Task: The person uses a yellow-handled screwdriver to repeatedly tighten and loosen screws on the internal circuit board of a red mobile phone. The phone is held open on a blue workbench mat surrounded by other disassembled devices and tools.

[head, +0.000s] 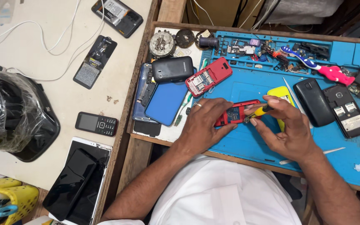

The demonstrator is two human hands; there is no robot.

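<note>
the left hand (205, 121), a ring on one finger, is curled around a small red phone (235, 113) with its back off, pinning it down on the blue mat (246, 143) near the front edge of the counter (140, 152). the right hand (286, 129) comes in from the other side, its thumb and fingers pinched around a yellow-handled screwdriver (261, 111) whose tip touches the open back of the red phone. just behind the right hand lies a yellow phone cover (281, 93), partly hidden. farther back on the mat rests a second red phone (209, 77), also opened, tilted on a slant. to its left a black phone (172, 68) sits on top of a blue case (166, 102). on the right side of the mat are a black phone back (313, 101) and an open black phone (346, 110) side by side. a pink and blue toothbrush (317, 66) lies at the back among small parts. on the white table (59, 96) to the left lies a small black keypad phone (96, 123).
</note>
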